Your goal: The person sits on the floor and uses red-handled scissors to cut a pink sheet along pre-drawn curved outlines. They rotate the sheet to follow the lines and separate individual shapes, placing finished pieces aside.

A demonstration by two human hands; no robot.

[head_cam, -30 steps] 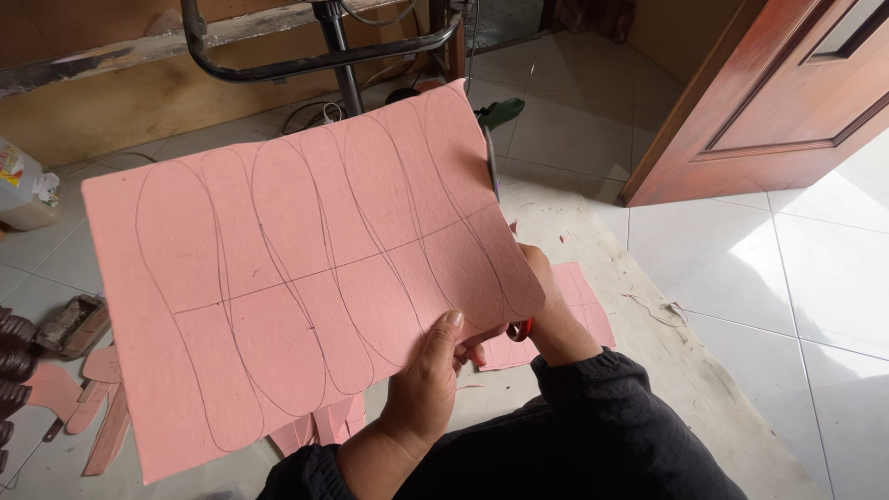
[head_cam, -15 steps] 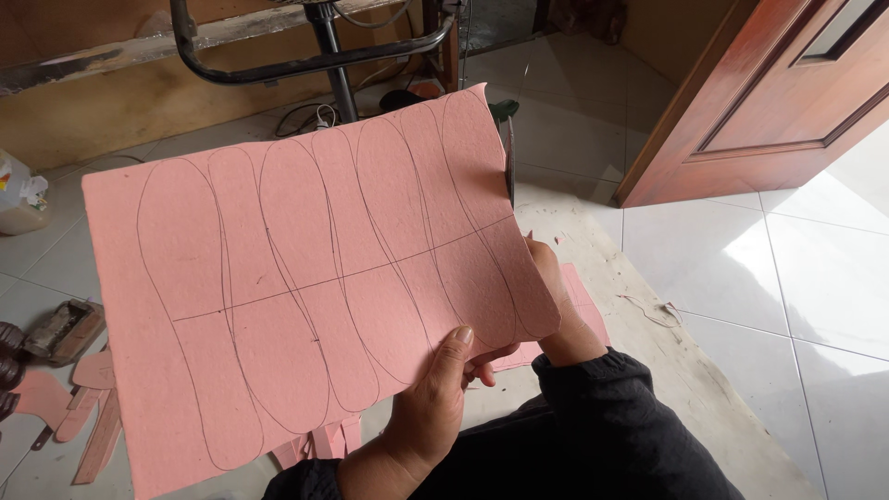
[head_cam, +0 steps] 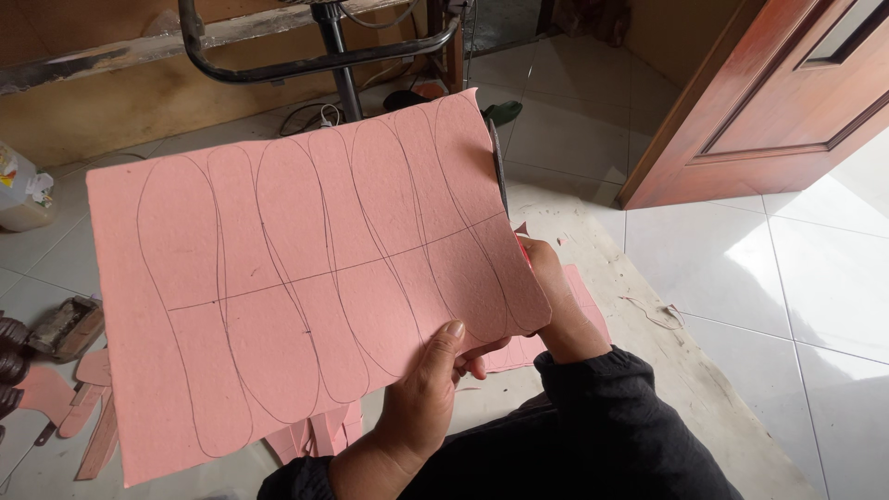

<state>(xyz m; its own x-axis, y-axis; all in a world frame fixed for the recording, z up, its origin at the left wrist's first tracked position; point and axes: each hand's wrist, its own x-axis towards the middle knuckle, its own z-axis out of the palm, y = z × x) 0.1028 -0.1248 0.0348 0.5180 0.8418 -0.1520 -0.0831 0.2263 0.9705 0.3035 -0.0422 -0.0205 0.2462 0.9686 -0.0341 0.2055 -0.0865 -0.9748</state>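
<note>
Scissors (head_cam: pixel 499 167) bite the pink sheet's (head_cam: pixel 306 278) right edge, held in the right hand (head_cam: pixel 556 306); left hand (head_cam: pixel 426 398) pinches its lower edge above the floor. Best follow the traced line, turning the sheet steadily.

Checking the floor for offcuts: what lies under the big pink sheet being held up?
Below the pink traced sheet, pink scrap strips and another pink piece peek out on the tiled floor. Anything directly beneath stays covered.
</note>
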